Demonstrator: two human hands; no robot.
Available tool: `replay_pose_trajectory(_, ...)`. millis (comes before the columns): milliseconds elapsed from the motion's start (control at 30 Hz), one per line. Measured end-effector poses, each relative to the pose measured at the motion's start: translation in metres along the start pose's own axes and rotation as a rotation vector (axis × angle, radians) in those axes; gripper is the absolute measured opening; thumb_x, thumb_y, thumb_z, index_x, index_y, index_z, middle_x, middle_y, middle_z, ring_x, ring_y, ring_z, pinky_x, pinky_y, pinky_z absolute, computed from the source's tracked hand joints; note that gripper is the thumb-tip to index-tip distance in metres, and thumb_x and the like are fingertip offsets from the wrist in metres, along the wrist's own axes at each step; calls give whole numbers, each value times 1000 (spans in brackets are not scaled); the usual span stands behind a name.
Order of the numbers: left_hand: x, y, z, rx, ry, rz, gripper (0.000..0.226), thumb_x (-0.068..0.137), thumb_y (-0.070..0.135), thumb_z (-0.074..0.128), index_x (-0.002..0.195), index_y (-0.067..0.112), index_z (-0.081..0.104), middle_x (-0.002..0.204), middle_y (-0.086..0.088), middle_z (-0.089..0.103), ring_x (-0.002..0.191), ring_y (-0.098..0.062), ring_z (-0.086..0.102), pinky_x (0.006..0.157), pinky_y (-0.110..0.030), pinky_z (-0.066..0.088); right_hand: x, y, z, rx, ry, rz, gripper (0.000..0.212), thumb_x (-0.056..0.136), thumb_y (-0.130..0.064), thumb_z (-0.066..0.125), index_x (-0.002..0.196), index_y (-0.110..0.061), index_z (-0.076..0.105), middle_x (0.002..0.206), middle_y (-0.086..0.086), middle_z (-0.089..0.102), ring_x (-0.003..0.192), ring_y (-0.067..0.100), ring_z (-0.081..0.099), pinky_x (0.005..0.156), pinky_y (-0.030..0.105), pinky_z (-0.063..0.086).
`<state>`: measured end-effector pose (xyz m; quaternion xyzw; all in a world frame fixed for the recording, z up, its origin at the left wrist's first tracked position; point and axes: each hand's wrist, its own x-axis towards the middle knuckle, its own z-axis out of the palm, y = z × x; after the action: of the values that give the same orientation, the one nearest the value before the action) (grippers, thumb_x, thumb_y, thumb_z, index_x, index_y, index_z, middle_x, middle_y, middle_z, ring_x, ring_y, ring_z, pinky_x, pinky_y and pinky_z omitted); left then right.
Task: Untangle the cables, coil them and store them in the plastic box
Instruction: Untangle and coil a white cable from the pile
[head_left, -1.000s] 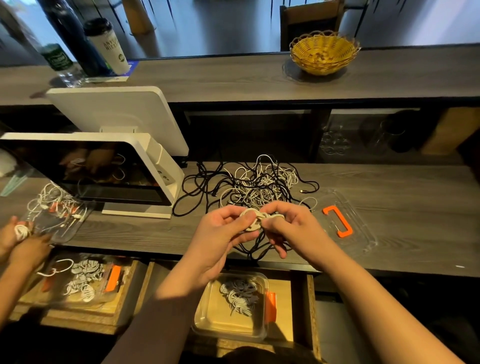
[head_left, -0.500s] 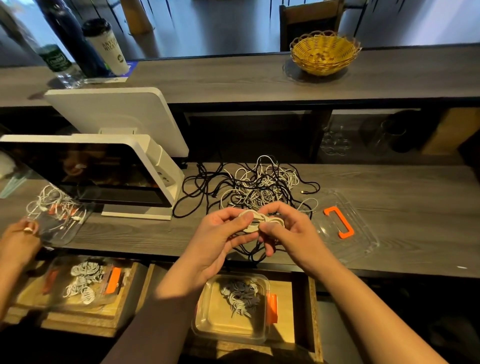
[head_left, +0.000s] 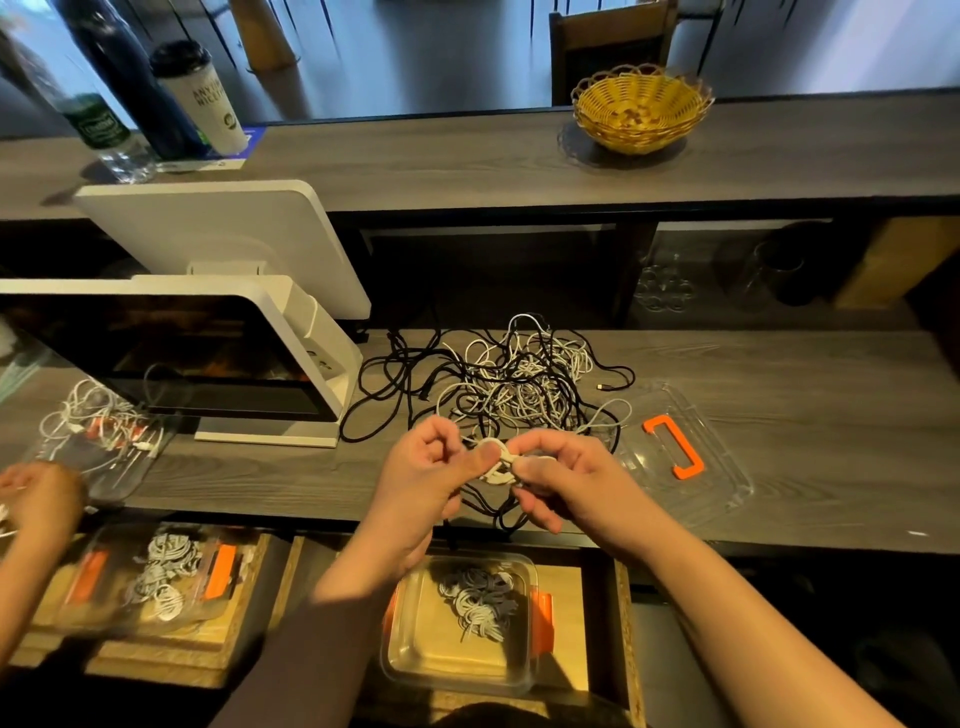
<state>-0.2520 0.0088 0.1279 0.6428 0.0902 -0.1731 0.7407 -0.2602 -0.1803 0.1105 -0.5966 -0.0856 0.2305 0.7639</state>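
Note:
A small coiled white cable (head_left: 496, 460) is pinched between my left hand (head_left: 428, 475) and my right hand (head_left: 563, 480), held just above the counter's near edge. Behind them a tangled pile of black and white cables (head_left: 511, 384) lies on the grey counter (head_left: 805, 415). Below my hands, an open clear plastic box (head_left: 415, 660) with orange clips sits in a pulled-out wooden drawer and holds several coiled cables (head_left: 480, 603). Its clear lid (head_left: 727, 467) with an orange handle lies on the counter to my right.
A white point-of-sale screen (head_left: 171, 358) stands left of the pile. Another person's hand (head_left: 41, 499) works at the far left near a second lid with cables (head_left: 104, 431) and a second box (head_left: 156, 577). A yellow basket (head_left: 641, 106), bottles and a cup (head_left: 200, 98) stand on the upper shelf.
My hands stayed in place, still working the small white coil between the fingers. The other person's hand at the left moved a little higher and outward.

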Motion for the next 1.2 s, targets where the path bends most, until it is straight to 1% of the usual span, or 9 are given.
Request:
replay_pose_trajectory(100,-1,2,2,360,71,130,37,76,36,82,65,14,54,52,-1,51,45,-10,42,43,-20,36,-3,10,1,-43,85,-1,17,101,-9,51,110,-3,64,66,6,59,47,14,47,52,20,44)
replay_pose_trajectory(200,-4,6,9,624,44,170,35,87,40,73,67,12,65,55,-2,64,49,-7,56,52,-24,46,-6,17,4,-97,169,-30,18,101,-11,51,110,-3,64,64,4,60,47,13,48,55,21,45)
replay_pose_trajectory(300,-5,6,12,831,-8,225,40,93,49,62,66,19,67,57,-1,64,50,-7,52,54,-26,44,-6,19,4,-168,232,-51,17,100,-16,53,109,-6,65,64,1,60,50,14,51,55,23,47)
replay_pose_trajectory(533,0,16,7,827,-162,134,27,96,33,65,71,21,66,50,14,53,47,-3,41,48,-16,33,-6,12,-2,-182,145,-55,24,94,-29,56,109,-12,63,70,1,64,51,14,55,57,23,49)
replay_pose_trajectory(733,-1,9,10,953,-194,174,32,100,32,56,75,14,61,70,-10,65,55,-12,47,54,-39,42,-10,6,-4,-250,162,-38,19,92,-18,67,109,-13,61,76,-3,63,57,13,58,51,28,51)
replay_pose_trajectory(833,-2,9,12,980,-177,217,35,99,30,54,73,8,59,71,-13,63,57,-12,47,57,-41,43,-10,2,-3,-334,202,-94,21,88,-12,73,102,-16,59,78,-8,63,63,11,58,51,31,55)
replay_pose_trajectory(967,-2,13,11,881,-203,196,33,99,22,54,68,13,58,61,0,60,55,-6,49,56,-29,43,-11,-5,-3,-339,178,-101,14,91,-11,69,101,-12,60,77,-8,62,62,14,59,52,30,56)
replay_pose_trajectory(1033,-4,15,10,804,-232,152,33,100,19,53,68,18,59,61,5,62,60,-10,55,62,-30,46,-11,-10,-7,-285,141,-85,9,93,-9,66,100,-10,62,76,-1,63,55,16,59,48,25,51)
replay_pose_trajectory(1200,-9,22,10,528,-370,141,37,100,10,45,70,15,65,66,3,66,66,-10,60,70,-25,49,-11,-18,-14,-7,37,-14,8,93,-8,59,94,-9,67,58,8,58,39,14,50,46,21,45)
